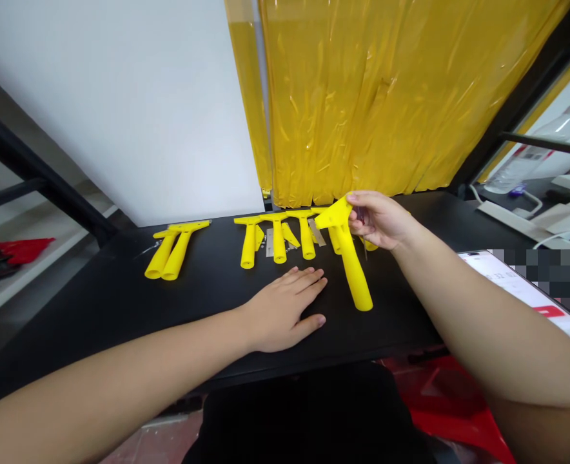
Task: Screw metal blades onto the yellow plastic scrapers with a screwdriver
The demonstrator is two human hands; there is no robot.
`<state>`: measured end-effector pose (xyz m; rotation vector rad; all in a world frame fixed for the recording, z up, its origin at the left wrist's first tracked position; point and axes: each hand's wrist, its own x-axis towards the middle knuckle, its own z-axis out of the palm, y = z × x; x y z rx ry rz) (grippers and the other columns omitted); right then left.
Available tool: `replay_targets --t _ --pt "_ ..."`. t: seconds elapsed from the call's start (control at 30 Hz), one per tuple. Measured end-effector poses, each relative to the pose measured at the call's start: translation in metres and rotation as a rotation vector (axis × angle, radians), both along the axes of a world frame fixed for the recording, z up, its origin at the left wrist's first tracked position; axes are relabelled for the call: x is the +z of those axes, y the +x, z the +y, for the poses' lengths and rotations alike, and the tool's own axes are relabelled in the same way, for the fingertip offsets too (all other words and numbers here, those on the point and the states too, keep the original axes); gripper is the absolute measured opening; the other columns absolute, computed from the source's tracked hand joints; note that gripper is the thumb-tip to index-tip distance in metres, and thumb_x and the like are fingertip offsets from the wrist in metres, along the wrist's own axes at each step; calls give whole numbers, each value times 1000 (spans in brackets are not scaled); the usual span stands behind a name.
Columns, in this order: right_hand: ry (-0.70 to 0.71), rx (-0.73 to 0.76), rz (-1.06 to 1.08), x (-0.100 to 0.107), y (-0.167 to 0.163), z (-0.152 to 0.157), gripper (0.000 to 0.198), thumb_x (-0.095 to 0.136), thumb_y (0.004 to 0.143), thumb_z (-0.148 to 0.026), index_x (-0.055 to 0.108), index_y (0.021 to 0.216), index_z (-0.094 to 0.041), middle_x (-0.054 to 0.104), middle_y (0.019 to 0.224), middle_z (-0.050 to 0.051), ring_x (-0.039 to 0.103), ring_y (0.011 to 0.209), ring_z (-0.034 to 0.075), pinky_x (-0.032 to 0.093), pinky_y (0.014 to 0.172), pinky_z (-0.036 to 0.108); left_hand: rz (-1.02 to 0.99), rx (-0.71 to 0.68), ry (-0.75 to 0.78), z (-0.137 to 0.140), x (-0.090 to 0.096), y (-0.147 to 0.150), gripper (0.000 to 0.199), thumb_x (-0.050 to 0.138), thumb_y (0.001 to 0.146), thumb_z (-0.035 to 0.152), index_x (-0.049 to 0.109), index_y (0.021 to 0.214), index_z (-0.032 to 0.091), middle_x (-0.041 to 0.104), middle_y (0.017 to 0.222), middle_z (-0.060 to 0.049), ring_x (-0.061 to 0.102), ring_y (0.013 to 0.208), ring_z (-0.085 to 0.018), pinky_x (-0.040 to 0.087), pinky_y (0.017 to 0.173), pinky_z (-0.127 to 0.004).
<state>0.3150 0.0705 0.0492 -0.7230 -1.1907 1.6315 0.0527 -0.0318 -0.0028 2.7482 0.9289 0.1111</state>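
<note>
My right hand (380,218) is closed on the head of a yellow T-shaped scraper handle (353,267), whose round grip slants down toward me. A thin shaft, perhaps of a screwdriver, shows below the same fingers; most of it is hidden. Palm down on the black table lies my left hand (287,312), fingers outstretched, holding nothing. Beyond it, several more yellow handles stand in a row, among them one handle (278,241) in the middle. Thin metal plates (269,243) and small yellow pieces (291,236) lie between them. Two handles (181,252) rest together at the left.
The black table (207,296) backs onto a white panel (135,109) and a yellow plastic strip curtain (353,103). At the right are a phone (512,283) with a lit screen, white boxes and a clear bottle (531,154). A red stool (440,399) sits below the table edge.
</note>
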Motion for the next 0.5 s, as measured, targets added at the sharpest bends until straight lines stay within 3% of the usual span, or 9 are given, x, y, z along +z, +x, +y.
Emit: replay_targets --t 0.1,0.23,0.37,0.5 --pt "-9 -2 -7 -1 1 0 39 96 68 -33 61 72 -15 59 58 -2 51 45 6 20 32 12 34 -11 13 -10 3 -25 66 45 112 47 39 169 14 32 177 -15 28 166 -30 23 138 -55" --pt "-5 1 -34 -1 0 -1 38 95 70 -32 61 73 -15 59 58 -1 53 45 7 20 33 13 84 65 21 -29 6 -78 63 42 113 43 36 171 18 32 177 -12 30 166 -29 26 137 -56" --pt "0 7 -64 -2 0 -2 39 95 71 -33 61 73 -15 59 59 -1 54 46 7 21 34 13 70 235 62 -34 6 -128 62 44 112 45 40 170 24 38 175 -10 37 162 -30 29 135 -58" --pt "-7 7 -77 -3 0 -1 42 97 69 -35 61 72 -15 58 58 -1 53 46 7 21 34 13 76 426 83 -17 3 -146 67 37 111 53 46 167 17 40 174 -13 38 162 -32 28 135 -59"
